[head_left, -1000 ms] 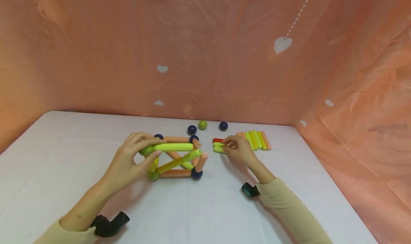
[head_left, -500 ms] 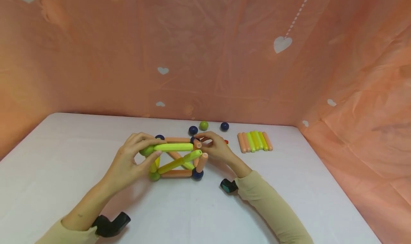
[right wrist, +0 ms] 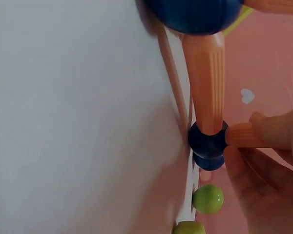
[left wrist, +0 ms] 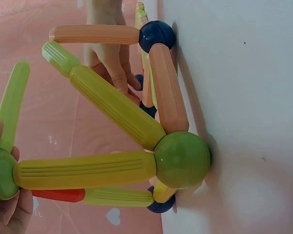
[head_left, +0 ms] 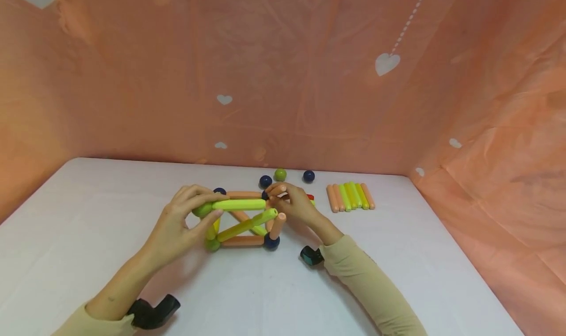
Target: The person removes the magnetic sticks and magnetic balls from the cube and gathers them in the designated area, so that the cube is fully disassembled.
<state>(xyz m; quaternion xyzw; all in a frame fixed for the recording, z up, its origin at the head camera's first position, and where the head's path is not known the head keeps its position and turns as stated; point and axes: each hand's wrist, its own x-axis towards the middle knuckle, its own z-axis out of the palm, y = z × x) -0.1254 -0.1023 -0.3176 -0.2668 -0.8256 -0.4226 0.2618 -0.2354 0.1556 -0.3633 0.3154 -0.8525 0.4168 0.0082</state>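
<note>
A frame of sticks and balls stands on the table. My left hand (head_left: pixel 179 223) holds the green ball (head_left: pixel 202 209) at its upper left corner, from which a light green stick (head_left: pixel 239 205) runs right. That ball (left wrist: pixel 1 174) sits between thumb and fingers in the left wrist view. At the far right corner, my right hand (head_left: pixel 296 206) pinches an orange stick (right wrist: pixel 244 135) that joins a dark blue ball (right wrist: pixel 205 139). A yellow-green stick (head_left: pixel 247 225) slants up from the lower green ball (head_left: pixel 212 243). Another orange stick (head_left: pixel 277 226) rises from the near blue ball (head_left: pixel 271 241).
Two loose blue balls (head_left: pixel 265 181) (head_left: pixel 308 176) and a green ball (head_left: pixel 280 174) lie near the table's back edge. Several orange, yellow and green sticks (head_left: pixel 351 197) lie in a row at right. A red stick (head_left: pixel 311 197) shows partly behind my right hand.
My right hand has moved left from the short loose sticks to the frame's far right corner. The orange stick there now leans further right in its grip. My left hand stays in place.
</note>
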